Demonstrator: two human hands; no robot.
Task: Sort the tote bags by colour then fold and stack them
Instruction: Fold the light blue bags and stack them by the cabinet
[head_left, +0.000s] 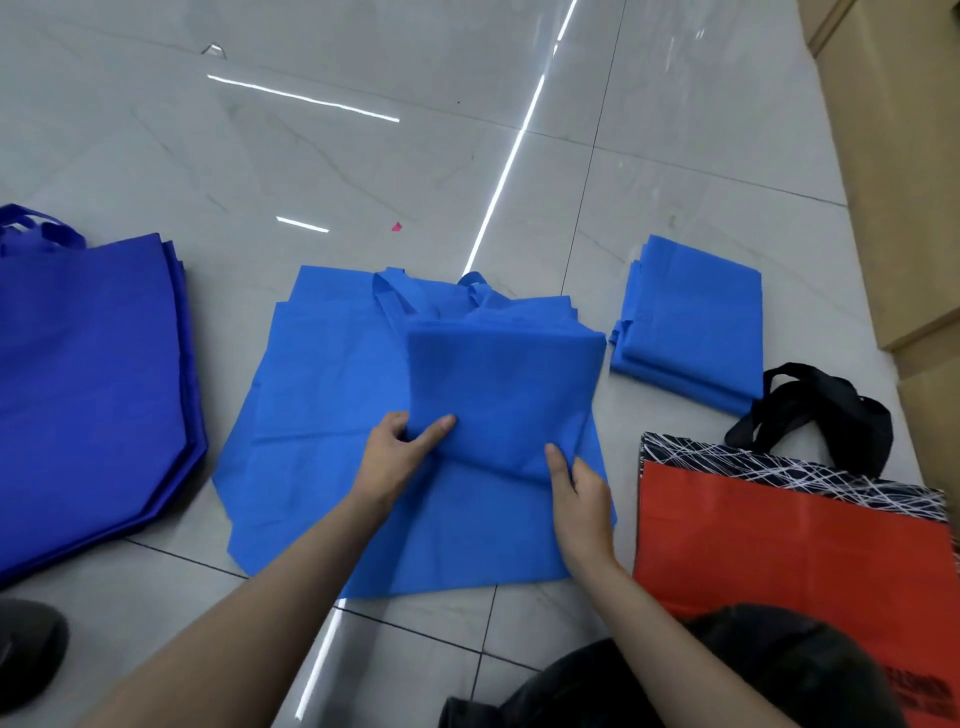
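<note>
A folded light-blue tote bag (504, 384) lies on top of a pile of flat light-blue totes (311, 426) in the middle of the floor. My left hand (400, 452) pinches the folded bag's near left corner, thumb on top. At its near right corner my right hand (576, 493) grips the edge. A stack of folded light-blue bags (691, 322) sits to the right. Dark-blue totes (88, 384) lie flat in a pile at the left. A red tote (779, 545) with a black-and-white top band and black handles lies at the right.
Glossy grey floor tiles (363, 171) stretch ahead. Cardboard boxes (904, 156) line the right edge. A small pink scrap (396, 226) lies on the floor beyond the bags. A dark shoe (26, 649) shows at the bottom left, my dark-clothed knee (753, 675) at the bottom right.
</note>
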